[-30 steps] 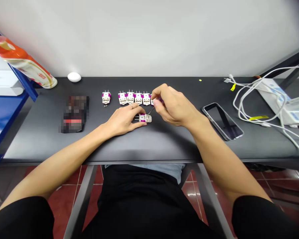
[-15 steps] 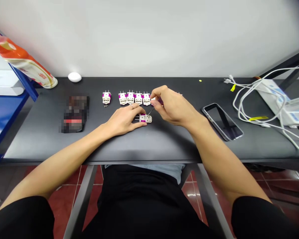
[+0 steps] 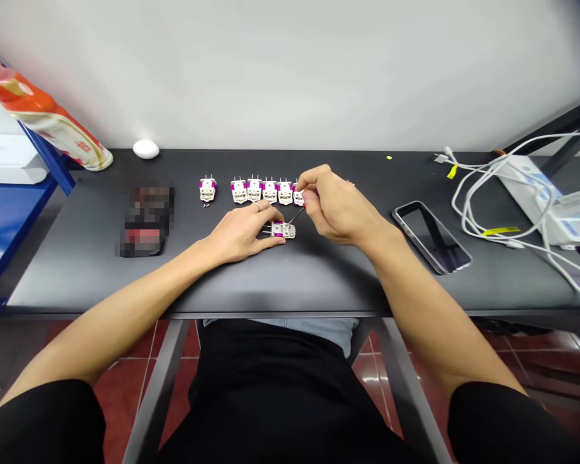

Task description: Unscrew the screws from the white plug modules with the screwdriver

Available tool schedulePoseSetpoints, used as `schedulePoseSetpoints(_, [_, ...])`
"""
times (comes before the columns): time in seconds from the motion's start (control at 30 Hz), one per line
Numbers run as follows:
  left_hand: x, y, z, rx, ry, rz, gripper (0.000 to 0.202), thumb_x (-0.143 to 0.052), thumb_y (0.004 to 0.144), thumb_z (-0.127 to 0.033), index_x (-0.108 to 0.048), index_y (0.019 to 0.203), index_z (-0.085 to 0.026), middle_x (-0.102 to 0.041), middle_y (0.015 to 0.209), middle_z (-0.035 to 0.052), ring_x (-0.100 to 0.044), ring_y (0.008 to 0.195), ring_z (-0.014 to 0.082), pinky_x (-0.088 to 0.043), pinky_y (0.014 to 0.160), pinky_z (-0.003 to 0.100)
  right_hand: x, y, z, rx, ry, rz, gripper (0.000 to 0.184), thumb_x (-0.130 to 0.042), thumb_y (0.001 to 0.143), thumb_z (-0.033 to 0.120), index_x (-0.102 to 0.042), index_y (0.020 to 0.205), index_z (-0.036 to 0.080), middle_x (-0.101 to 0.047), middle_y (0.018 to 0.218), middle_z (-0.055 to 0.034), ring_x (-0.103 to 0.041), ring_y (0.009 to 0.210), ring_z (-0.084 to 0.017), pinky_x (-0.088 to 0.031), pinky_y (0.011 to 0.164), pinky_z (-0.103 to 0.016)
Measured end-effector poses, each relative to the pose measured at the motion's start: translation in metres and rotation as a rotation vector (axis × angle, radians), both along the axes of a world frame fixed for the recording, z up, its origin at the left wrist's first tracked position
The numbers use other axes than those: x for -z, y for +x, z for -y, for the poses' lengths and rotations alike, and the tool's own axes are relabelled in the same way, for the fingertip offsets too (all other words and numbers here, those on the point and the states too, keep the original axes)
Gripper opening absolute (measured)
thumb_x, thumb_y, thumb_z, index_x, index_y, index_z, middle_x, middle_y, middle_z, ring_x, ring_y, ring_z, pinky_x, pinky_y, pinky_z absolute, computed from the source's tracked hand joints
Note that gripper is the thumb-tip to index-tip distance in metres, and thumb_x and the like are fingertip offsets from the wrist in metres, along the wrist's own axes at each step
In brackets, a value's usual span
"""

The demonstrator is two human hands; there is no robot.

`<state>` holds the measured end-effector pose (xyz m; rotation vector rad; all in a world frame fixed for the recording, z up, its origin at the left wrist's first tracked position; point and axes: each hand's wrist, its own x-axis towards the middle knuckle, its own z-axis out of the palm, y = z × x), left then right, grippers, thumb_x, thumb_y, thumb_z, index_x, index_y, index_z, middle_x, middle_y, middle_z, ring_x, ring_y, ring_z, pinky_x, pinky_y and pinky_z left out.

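My left hand (image 3: pixel 241 231) rests on the table, thumb and fingers closed round a white and purple electrical plug (image 3: pixel 283 230). The plug lies on its side, its metal pins pointing left under my palm. My right hand (image 3: pixel 333 206) pinches a screwdriver (image 3: pixel 297 215); its handle is mostly hidden in the fingers. The thin shaft slants down and left, its tip at the plug's right part. Just behind my hands stands a row of similar plugs (image 3: pixel 269 192), pins upward, partly hidden by my right hand. One more plug (image 3: pixel 207 189) stands apart at the left.
Tiny screws (image 3: pixel 205 205) lie before the lone plug. A blurred dark object (image 3: pixel 147 222) and a white oval item (image 3: pixel 145 149) are at the left. To the right are a phone (image 3: pixel 432 236), tangled white cables (image 3: pixel 483 174) and a white box (image 3: pixel 526 193). A wall closes the back.
My right hand's fingers have shifted slightly to the right and turned on the screwdriver, showing more of its shaft and the plug behind. My left hand keeps its hold on the plug.
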<state>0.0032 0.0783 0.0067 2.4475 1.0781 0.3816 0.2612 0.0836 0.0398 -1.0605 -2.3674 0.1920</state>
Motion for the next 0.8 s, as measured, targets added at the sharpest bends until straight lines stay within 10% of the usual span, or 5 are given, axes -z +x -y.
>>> schedulePoseSetpoints(0.8, [0.002,-0.001,-0.001,0.001,0.003,-0.006,0.040,-0.075,0.107,-0.053,-0.073,0.133,-0.024,-0.077,0.134,0.0088,-0.069,0.085,0.0203,-0.050,0.078,0.035,0.007,0.004,-0.001,-0.047,0.114,-0.071,0.019,-0.049,0.115,0.034,-0.049,0.132,0.026,-0.071,0.096,-0.0020,-0.066,0.068,-0.018,-0.050,0.062,-0.032])
